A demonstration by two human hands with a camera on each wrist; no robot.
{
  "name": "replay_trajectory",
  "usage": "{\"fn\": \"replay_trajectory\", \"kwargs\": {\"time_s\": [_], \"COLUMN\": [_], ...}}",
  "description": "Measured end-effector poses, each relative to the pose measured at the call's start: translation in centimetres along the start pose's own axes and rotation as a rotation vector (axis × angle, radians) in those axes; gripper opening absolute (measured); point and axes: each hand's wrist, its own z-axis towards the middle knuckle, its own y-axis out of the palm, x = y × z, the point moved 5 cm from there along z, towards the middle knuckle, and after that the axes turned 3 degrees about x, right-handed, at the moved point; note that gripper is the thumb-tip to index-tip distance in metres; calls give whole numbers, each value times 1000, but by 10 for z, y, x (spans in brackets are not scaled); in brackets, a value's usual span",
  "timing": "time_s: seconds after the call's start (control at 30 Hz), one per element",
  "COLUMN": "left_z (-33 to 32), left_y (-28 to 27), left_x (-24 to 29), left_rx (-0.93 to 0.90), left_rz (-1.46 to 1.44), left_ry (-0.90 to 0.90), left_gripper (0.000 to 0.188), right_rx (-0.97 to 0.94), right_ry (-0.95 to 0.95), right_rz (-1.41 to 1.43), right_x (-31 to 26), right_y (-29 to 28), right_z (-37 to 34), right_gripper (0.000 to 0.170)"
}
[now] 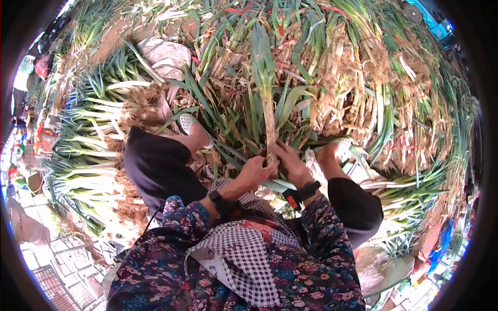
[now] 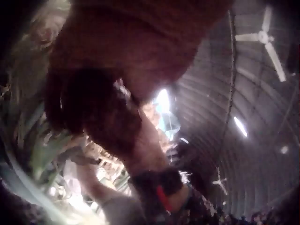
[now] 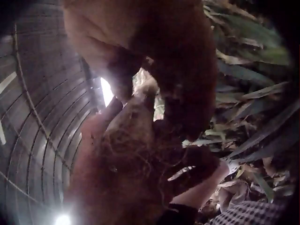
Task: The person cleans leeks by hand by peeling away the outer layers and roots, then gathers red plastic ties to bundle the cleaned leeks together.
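Apparently, the left hand (image 1: 252, 173) and right hand (image 1: 291, 164) are pinching the leek (image 1: 266, 85) near its root end, a sensible hold, its probably light, stiff stem (image 1: 269, 120) and tearable leaves (image 1: 262, 49) reaching beyond the grip.

The long green-and-white leek (image 1: 267, 96) has smooth, matt leaves and a stalk in dry, papery, streaked skin. The row of pale-stalked leeks (image 1: 91, 169) looks smooth, with a slight sheen on the white, while their tangled brown roots (image 1: 142, 103) are rough and fibrous. Thin red ties (image 1: 337, 10) look like plastic. The dark floral-print top (image 1: 311, 264) is soft, matt cloth, as are the black-and-white checked apron (image 1: 236, 249) and plain black trousers (image 1: 161, 163). The curved grey ribbed roof (image 2: 211, 112) looks like dull sheet metal.
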Motion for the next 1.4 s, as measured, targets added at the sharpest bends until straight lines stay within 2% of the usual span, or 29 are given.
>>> {"fn": "replay_trajectory", "kwargs": {"time_s": [0.07,0.1,0.17,0.2,0.23,0.27,0.3,0.37,0.4,0.43,0.5,0.53,0.6,0.63,0.7,0.77,0.8,0.87,0.9,0.97,1.03,1.1,1.17,1.2,1.23,1.27,1.3,1.37,1.4], "left_z": [-11,-19,2,22,46,61,63,57,60,60,56,50,43,40,39,36,26,-25,-51,-63,-14,58,91,95,100,110,108,101,96], "left_y": [4,-4,-16,-14,-12,-13,-15,-23,-22,-16,-9,-4,-3,-5,-11,-18,-19,1,18,28,11,-22,-31,-24,-15,-2,2,11,10], "left_x": [-2,14,3,-5,-14,-15,4,48,54,56,60,63,65,66,67,67,71,100,103,89,51,11,14,26,36,30,26,23,20], "left_rx": [-372,-447,-329,-331,-227,-125,-127,-90,-134,-143,-101,-144,-119,-79,-20,66,68,-488,-592,-668,-473,166,413,286,162,118,240,353,350], "left_rz": [-86,-303,-346,-342,-438,-538,-541,-1042,-1231,-1231,-1445,-1559,-1537,-1524,-1526,-1320,-1322,-1173,-1112,-959,-918,-260,-724,-826,-924,-1125,-1173,-1298,-1294], "left_ry": [-97,-121,-168,-155,-126,-97,-82,-32,50,55,99,95,110,126,127,237,239,254,126,-57,-158,-179,68,50,30,-95,-238,-223,-232], "left_gripper": [53,58,53,53,48,46,46,47,41,41,34,28,26,24,20,20,20,21,23,33,34,38,38,41,46,37,31,29,29], "right_rx": [9,61,113,107,107,79,54,63,147,151,178,184,219,222,302,344,407,487,469,435,444,440,381,356,353,367,381,378,356], "right_ry": [15,-64,-4,-46,-55,-80,-111,-101,-84,-57,-104,-108,-143,-145,-491,-525,-490,-407,-531,-658,-604,-545,-872,-697,-691,-544,-391,-364,-413], "right_rz": [-148,-278,-66,-90,-97,-215,-332,-365,-386,-421,-431,-425,-499,-496,-851,-938,-907,-857,-922,-971,-972,-991,-1403,-1467,-1465,-1607,-1743,-1713,-1567], "right_x": [-25,-16,-33,-46,-56,-64,-71,-73,-75,-70,-58,-53,-47,-35,-29,-30,-37,-54,-51,-60,-58,-55,-53,-46,-41,-31,-23,-11,-8], "right_y": [8,-16,-14,-3,8,20,30,44,51,48,39,38,37,31,19,14,15,19,8,14,13,10,21,21,24,25,22,12,7], "right_z": [-24,-12,-35,-53,-76,-104,-130,-183,-207,-223,-246,-252,-262,-261,-251,-248,-247,-243,-233,-226,-223,-220,-229,-230,-231,-228,-225,-222,-221], "right_gripper": [24,21,17,15,15,15,15,16,16,16,21,21,33,33,41,40,40,40,41,41,43,46,53,59,59,56,53,54,53]}}
